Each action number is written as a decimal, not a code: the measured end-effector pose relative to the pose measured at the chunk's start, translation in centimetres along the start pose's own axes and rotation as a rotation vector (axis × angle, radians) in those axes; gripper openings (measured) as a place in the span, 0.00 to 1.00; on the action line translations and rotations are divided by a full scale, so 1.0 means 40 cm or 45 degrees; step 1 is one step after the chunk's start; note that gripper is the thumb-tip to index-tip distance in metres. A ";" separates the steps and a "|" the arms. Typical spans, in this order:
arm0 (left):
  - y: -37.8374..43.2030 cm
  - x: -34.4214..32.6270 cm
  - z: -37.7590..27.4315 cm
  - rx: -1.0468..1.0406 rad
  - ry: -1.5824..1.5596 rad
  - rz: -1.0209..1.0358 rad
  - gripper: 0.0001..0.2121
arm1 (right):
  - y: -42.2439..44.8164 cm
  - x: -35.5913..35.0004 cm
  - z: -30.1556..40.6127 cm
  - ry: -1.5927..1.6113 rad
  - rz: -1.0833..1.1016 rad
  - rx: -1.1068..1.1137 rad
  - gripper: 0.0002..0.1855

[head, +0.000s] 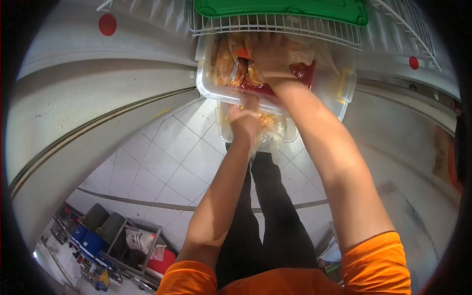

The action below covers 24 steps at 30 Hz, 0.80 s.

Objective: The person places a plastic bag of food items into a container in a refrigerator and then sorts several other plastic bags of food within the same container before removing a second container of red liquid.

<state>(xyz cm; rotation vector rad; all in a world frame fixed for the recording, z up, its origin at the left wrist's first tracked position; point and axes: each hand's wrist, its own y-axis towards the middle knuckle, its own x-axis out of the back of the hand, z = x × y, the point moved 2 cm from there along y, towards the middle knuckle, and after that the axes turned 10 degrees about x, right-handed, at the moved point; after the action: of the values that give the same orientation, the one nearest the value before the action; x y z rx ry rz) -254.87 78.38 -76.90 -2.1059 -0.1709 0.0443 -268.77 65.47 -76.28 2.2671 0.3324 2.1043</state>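
Note:
A clear plastic bin [221, 93] juts out below a white wire shelf [276, 27] of an open refrigerator or freezer. Inside it are bagged food items [225, 66] with an orange-brown look and a dark red package [304, 73]. My right hand [271, 55] reaches into this bin among the bags, its fingertips hidden under the shelf's edge, so its hold cannot be told. My left hand [243, 112] is at the bin's front rim, thumb side up, fingers partly hidden. Just below, a second clear bin [293, 136] holds a clear plastic bag [274, 129] with orange-brown contents.
A green plastic lid or tray [280, 7] rests on the wire shelf. The open door [73, 107] stands at the left. Under the bins is a white tiled floor [177, 147]. A metal rack [129, 247] with bags and boxes stands at the lower left.

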 end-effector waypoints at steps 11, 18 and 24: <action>-0.019 -0.012 -0.015 -0.139 -0.090 -0.058 0.19 | -0.180 0.083 -0.150 0.674 0.285 -0.389 0.29; -0.032 -0.019 -0.008 -0.012 -0.052 -0.063 0.20 | -0.355 0.140 -0.254 1.944 -0.218 -1.155 0.22; -0.013 -0.018 0.002 -0.027 -0.049 -0.008 0.17 | -0.382 0.153 -0.267 2.282 -0.367 -1.343 0.21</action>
<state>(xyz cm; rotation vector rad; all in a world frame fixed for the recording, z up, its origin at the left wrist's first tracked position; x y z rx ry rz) -255.64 78.62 -76.53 -2.1264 -0.2016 0.0802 -281.01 80.16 -71.91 -0.4125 -0.3757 2.4129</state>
